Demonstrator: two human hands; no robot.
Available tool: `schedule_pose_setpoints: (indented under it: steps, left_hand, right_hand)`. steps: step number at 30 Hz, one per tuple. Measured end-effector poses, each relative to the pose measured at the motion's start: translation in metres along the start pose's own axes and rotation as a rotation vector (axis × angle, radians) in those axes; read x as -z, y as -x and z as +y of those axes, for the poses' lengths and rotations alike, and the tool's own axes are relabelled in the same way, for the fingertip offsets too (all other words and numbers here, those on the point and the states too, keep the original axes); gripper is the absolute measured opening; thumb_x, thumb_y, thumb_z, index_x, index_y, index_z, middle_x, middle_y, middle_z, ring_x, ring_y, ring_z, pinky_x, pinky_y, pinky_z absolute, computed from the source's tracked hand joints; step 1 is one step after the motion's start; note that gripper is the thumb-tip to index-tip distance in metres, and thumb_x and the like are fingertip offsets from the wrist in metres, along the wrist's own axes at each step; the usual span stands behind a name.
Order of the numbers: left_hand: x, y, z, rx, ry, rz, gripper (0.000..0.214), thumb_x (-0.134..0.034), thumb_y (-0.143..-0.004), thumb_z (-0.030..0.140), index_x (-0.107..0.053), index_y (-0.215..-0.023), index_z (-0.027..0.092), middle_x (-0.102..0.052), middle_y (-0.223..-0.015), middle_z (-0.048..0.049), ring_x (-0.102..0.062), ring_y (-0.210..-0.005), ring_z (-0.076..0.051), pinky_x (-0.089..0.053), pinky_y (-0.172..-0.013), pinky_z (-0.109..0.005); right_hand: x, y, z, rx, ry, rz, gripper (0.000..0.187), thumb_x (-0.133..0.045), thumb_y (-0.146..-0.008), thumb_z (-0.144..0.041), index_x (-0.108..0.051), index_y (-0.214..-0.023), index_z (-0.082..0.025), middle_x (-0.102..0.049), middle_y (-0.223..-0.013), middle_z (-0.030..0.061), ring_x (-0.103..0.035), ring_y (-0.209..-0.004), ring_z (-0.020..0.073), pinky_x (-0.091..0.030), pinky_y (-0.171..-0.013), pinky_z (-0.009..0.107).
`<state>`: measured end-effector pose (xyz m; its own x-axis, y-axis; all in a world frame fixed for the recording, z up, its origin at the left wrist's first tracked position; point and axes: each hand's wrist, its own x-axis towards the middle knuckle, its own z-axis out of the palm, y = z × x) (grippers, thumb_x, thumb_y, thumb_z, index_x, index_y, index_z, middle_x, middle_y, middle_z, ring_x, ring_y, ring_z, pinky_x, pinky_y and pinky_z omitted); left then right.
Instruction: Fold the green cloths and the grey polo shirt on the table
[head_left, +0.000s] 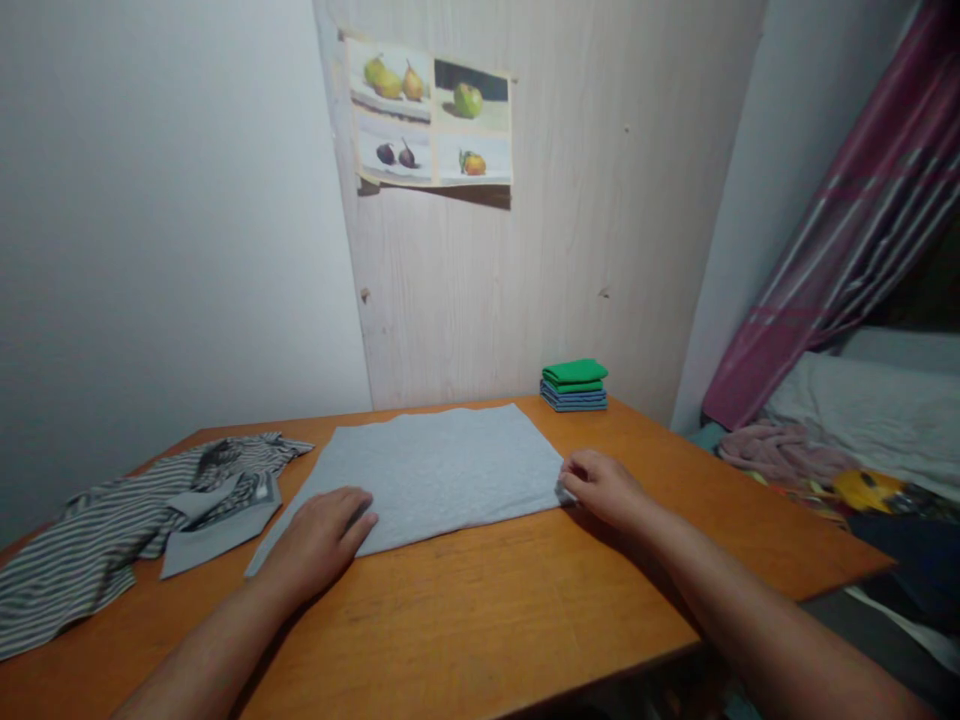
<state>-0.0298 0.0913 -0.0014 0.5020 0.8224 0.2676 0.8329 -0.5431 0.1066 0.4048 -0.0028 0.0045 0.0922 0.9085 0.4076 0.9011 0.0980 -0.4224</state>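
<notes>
A light grey garment (442, 465) lies flat on the wooden table in front of me, its long sides running left to right. My left hand (326, 530) rests flat on its near left part, fingers stretched over the cloth. At the near right corner my right hand (600, 485) pinches the fabric's edge between thumb and fingers. Close to my left forearm lies a striped shirt (105, 535) with a grey collar, loosely spread. What kind of garment the grey cloth is, I cannot tell.
A small stack of folded green and blue cloths (574, 385) sits at the table's back right. The orange-brown table (480, 620) meets a wall with a fruit poster (433, 115). Right of the table hang purple curtains (817, 240), above a heap of fabrics (787, 450).
</notes>
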Motion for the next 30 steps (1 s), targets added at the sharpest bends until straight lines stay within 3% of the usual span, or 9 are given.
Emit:
schedule_pose_setpoints:
  steps: [2,5,10,16,19,22,26,30]
  left_hand:
    - [0.009,-0.006,0.024,-0.063,0.136,0.019,0.044,-0.039,-0.097,0.047,-0.067,-0.115,0.017,-0.07,-0.117,-0.0121,-0.063,-0.111,-0.026,-0.046,-0.1,-0.039]
    - [0.013,-0.017,0.065,-0.152,0.302,-0.055,0.031,-0.044,-0.095,0.038,-0.068,-0.106,0.021,-0.071,-0.107,-0.0074,-0.064,-0.102,-0.023,-0.049,-0.093,-0.036]
    - [-0.003,-0.027,0.109,-0.233,0.415,-0.121,0.028,-0.05,-0.087,0.022,-0.071,-0.106,0.019,-0.07,-0.106,-0.0077,-0.063,-0.102,-0.022,-0.047,-0.094,-0.034]
    - [-0.012,-0.023,0.109,-0.281,0.396,-0.112,0.03,-0.05,-0.088,0.02,-0.073,-0.107,0.022,-0.066,-0.097,-0.0064,-0.06,-0.099,-0.022,-0.046,-0.091,-0.035]
    - [-0.011,-0.02,0.109,-0.339,0.346,-0.11,0.034,-0.052,-0.089,0.019,-0.073,-0.114,0.027,-0.063,-0.095,-0.0055,-0.057,-0.098,-0.023,-0.045,-0.088,-0.035]
    - [-0.011,-0.017,0.11,-0.36,0.302,-0.106,0.036,-0.051,-0.091,0.021,-0.072,-0.119,0.031,-0.061,-0.096,-0.0053,-0.055,-0.097,-0.022,-0.044,-0.086,-0.035]
    - [-0.012,-0.016,0.11,-0.373,0.284,-0.095,0.036,-0.05,-0.094,0.025,-0.07,-0.122,0.034,-0.059,-0.098,-0.0054,-0.053,-0.097,-0.022,-0.043,-0.086,-0.036]
    - [-0.012,-0.015,0.11,-0.388,0.295,-0.095,0.037,-0.051,-0.095,0.029,-0.068,-0.127,0.035,-0.058,-0.099,-0.0056,-0.052,-0.097,-0.022,-0.043,-0.085,-0.036]
  right_hand:
    - [-0.005,-0.001,-0.022,0.107,-0.092,-0.096,0.013,-0.056,-0.086,-0.022,-0.066,-0.08,-0.021,-0.068,-0.084,0.0038,-0.06,-0.08,0.0175,-0.04,-0.069,0.026]
    - [-0.018,-0.002,-0.048,0.194,-0.136,-0.176,0.013,-0.058,-0.083,-0.017,-0.07,-0.083,-0.02,-0.069,-0.088,0.0044,-0.06,-0.085,0.0186,-0.042,-0.074,0.027]
    - [-0.035,0.003,-0.056,0.265,-0.107,-0.251,0.018,-0.06,-0.078,-0.014,-0.074,-0.088,-0.021,-0.068,-0.088,0.0038,-0.06,-0.09,0.0197,-0.043,-0.082,0.029]
    - [-0.034,0.009,-0.051,0.266,-0.158,-0.258,0.016,-0.058,-0.079,-0.013,-0.072,-0.081,-0.02,-0.067,-0.082,0.0022,-0.06,-0.081,0.0172,-0.043,-0.076,0.027]
    - [-0.037,0.006,-0.06,0.275,-0.157,-0.215,0.016,-0.06,-0.082,-0.017,-0.075,-0.089,-0.021,-0.068,-0.084,0.0031,-0.059,-0.083,0.0183,-0.043,-0.079,0.028]
    - [-0.041,0.005,-0.066,0.32,-0.125,-0.252,0.021,-0.063,-0.082,-0.02,-0.077,-0.097,-0.025,-0.067,-0.087,0.0033,-0.059,-0.09,0.0204,-0.043,-0.083,0.03]
    - [-0.041,0.009,-0.065,0.32,-0.151,-0.319,0.023,-0.06,-0.082,-0.016,-0.078,-0.093,-0.025,-0.067,-0.085,0.0018,-0.06,-0.085,0.0183,-0.044,-0.079,0.029]
    - [-0.04,0.014,-0.069,0.323,-0.148,-0.295,0.022,-0.063,-0.087,-0.026,-0.077,-0.104,-0.027,-0.065,-0.088,0.0026,-0.06,-0.085,0.0185,-0.044,-0.079,0.029]
